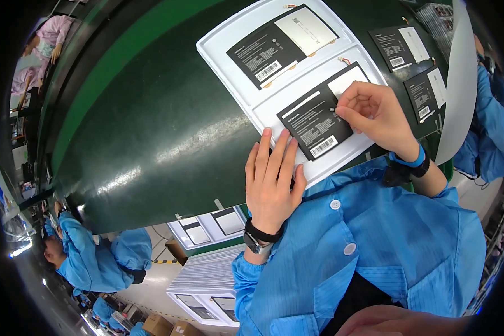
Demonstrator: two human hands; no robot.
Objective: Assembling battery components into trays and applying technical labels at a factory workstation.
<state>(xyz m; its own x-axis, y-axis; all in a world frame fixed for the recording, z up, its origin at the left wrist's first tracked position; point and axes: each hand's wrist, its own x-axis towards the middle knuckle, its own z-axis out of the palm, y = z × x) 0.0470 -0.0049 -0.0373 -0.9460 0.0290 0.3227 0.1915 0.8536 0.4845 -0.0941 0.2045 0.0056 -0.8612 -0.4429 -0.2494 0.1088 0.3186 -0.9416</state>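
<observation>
A white two-compartment tray (224, 73) lies on the green table in front of me. In its near compartment sits a flat battery pack (308, 120), black with a white end and a small wired connector at its far side. My left hand (271, 185) is open, its fingers stretched over the tray's near left edge, beside the corner of that pack. Over the pack's middle, my right hand (378, 112) has thumb and forefinger pinched together by a small round mark; what they hold, if anything, is too small to make out. A similar battery pack (263, 53) fills the far compartment.
Two more battery packs (395, 47) lie on the green table (134, 129) at the right, near a curved white sheet (459, 84). Stacked trays (207, 274) stand below the table's near edge. A co-worker (95, 252) in blue is at the lower left; other people show at the sides.
</observation>
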